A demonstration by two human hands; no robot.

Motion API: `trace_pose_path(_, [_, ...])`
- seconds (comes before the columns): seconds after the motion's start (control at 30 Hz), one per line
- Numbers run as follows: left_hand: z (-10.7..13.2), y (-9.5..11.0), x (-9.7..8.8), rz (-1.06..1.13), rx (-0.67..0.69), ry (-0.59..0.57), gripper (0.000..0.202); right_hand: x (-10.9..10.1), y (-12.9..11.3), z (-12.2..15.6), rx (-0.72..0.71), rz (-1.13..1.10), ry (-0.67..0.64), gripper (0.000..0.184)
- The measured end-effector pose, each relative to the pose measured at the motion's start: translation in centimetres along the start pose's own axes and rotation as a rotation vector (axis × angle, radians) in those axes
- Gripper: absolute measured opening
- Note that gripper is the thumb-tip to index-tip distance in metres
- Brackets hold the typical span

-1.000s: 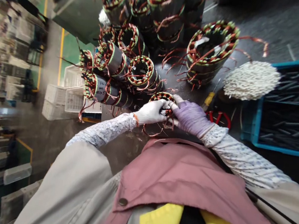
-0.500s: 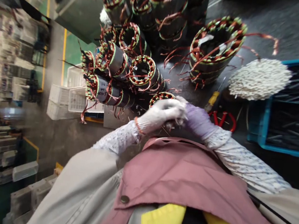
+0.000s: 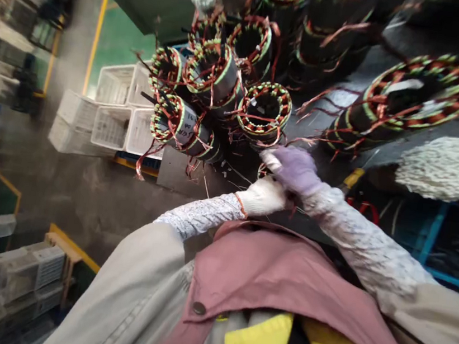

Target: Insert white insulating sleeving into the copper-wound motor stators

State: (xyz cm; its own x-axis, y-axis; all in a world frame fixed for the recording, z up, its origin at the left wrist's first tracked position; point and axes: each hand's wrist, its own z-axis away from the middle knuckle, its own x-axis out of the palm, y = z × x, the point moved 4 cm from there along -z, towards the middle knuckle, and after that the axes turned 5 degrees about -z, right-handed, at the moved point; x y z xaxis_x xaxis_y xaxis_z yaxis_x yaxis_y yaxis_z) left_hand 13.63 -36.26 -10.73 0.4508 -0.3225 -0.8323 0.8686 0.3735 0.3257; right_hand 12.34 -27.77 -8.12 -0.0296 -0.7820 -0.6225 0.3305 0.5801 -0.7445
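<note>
While I'm hunched over this batch of motor parts, my left hand (image 3: 262,196) in its white knit glove and my right hand (image 3: 294,169) in a purple glove are bunched together just in front of my chest. Both are curled closed, not spread open, with the purple one lying just past the white one. Wedged between them is a small wound stator (image 3: 264,171), but only a sliver of its rim peeks out, so I can't tell if I've got a firm grip on it or just on its leads. A few thin copper wires (image 3: 228,178) stick out near my left hand.

Right past my hands there's a pile of other wound stators. The closest one (image 3: 264,111) sits just beyond my knuckles with its green and red windings facing me, and another (image 3: 184,132) lies on its side to the left of it, with a label on its dark core. Off past my right hand, a big tipped-over stator (image 3: 408,99) trails long copper leads, with a fluffy white bundle of cord (image 3: 449,170) beside it. Nearer my right wrist are a yellow-handled screwdriver (image 3: 353,178) and red-handled cutters (image 3: 362,210). Well off to the left of my hands, white plastic crates (image 3: 110,128) are stacked on the floor.
</note>
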Motion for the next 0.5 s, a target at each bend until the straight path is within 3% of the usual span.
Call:
trace_pose_path(0.07, [2.0, -0.7, -1.2, 0.060, 0.075, 0.030, 0.027, -2.0, 1.5, 2.4, 0.021, -0.155, 0.159, 0.042])
trace_pose_path(0.13, [4.7, -2.0, -2.4, 0.199, 0.130, 0.131, 0.027, -3.8, 3.7, 5.6, 0.048, -0.240, 0.362, 0.045])
trace_pose_path(0.2, [7.1, -4.3, -3.0, 0.345, 0.089, 0.261, 0.027, -4.3, 6.1, 8.4, 0.125, -0.223, 0.470, 0.040])
trace_pose_path(0.27, [8.5, -6.9, -2.4, 0.344, -0.049, 0.313, 0.026, -3.3, 8.1, 10.0, 0.207, -0.163, 0.455, 0.033])
trace_pose_path(0.37, [8.0, -10.0, 0.3, 0.127, -0.272, 0.186, 0.029, -1.0, 9.0, 10.1, 0.182, -0.024, 0.377, 0.031])
trace_pose_path(0.5, [4.3, -11.5, 4.9, -0.036, -0.345, -0.032, 0.033, 0.6, 7.6, 8.6, 0.092, 0.229, 0.320, 0.034])
